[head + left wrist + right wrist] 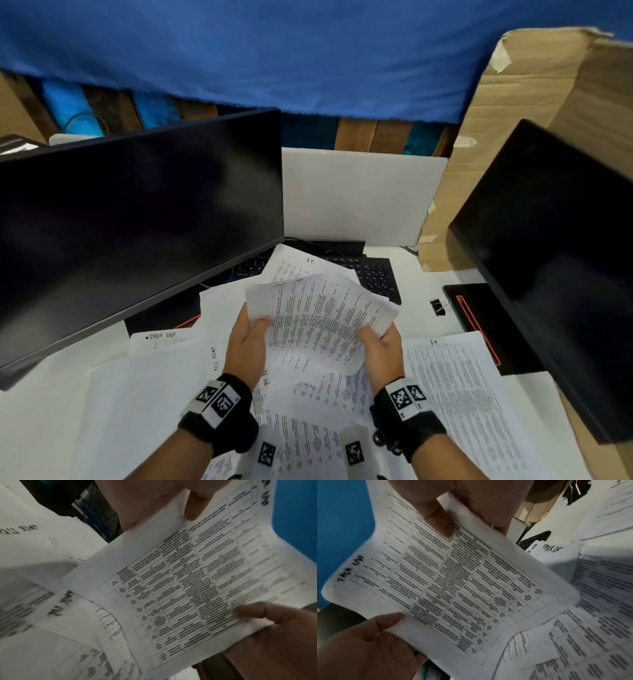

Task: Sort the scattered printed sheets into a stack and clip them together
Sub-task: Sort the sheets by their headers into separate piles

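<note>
Held: both hands, left hand [247, 346] and right hand [381, 349], pinch the printed sheets [318, 322] by opposite edges above the desk.
Clip: binder clip [440, 306] lies right, probably nearer the right hand.

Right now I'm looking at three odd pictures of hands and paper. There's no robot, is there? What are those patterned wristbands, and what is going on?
No robot: a person wears three cameras. The wide picture comes from the head, looking down at a white desk. The other two come from the black wristbands, so each shows the fingers up close. The left hand and right hand both grip one printed sheet, lifted above the desk. More loose sheets lie scattered below. A black binder clip waits to the right, untouched. Two dark monitors, the left monitor and the right monitor, and a keyboard stand behind.
</note>
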`<action>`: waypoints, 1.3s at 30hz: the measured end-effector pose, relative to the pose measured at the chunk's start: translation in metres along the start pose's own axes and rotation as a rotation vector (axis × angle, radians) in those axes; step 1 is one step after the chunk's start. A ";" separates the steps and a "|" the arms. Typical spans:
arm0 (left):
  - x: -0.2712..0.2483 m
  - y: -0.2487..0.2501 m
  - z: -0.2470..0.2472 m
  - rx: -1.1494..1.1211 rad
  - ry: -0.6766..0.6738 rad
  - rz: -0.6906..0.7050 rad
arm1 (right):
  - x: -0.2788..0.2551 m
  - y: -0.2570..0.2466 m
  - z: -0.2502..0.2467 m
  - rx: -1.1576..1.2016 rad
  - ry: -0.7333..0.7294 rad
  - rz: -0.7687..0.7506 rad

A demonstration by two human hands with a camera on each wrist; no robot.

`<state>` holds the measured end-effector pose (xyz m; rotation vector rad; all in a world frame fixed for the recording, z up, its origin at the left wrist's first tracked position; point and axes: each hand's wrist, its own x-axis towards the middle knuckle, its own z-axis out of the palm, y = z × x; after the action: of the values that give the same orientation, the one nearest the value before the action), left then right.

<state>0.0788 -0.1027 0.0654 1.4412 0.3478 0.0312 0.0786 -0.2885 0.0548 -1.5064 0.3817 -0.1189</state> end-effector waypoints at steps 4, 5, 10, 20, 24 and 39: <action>0.001 0.011 0.018 -0.012 -0.020 0.006 | 0.004 -0.004 -0.022 -0.096 0.046 -0.088; 0.003 0.012 0.024 -0.002 -0.029 0.005 | 0.007 -0.006 -0.031 -0.144 0.069 -0.107; -0.001 -0.003 0.077 0.317 -0.290 -0.072 | 0.021 -0.015 -0.102 -0.344 0.216 -0.056; -0.044 -0.101 0.171 0.615 -0.819 -0.477 | 0.053 0.034 -0.241 -0.866 0.215 0.434; -0.048 -0.116 0.181 0.657 -0.767 -0.576 | 0.054 0.043 -0.253 -0.916 0.191 0.522; -0.046 -0.115 0.192 0.636 -0.735 -0.564 | 0.057 0.061 -0.241 -1.102 0.273 0.620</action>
<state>0.0623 -0.3142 -0.0196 1.8026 0.1384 -1.1235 0.0453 -0.5302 -0.0196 -2.3619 1.2535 0.4576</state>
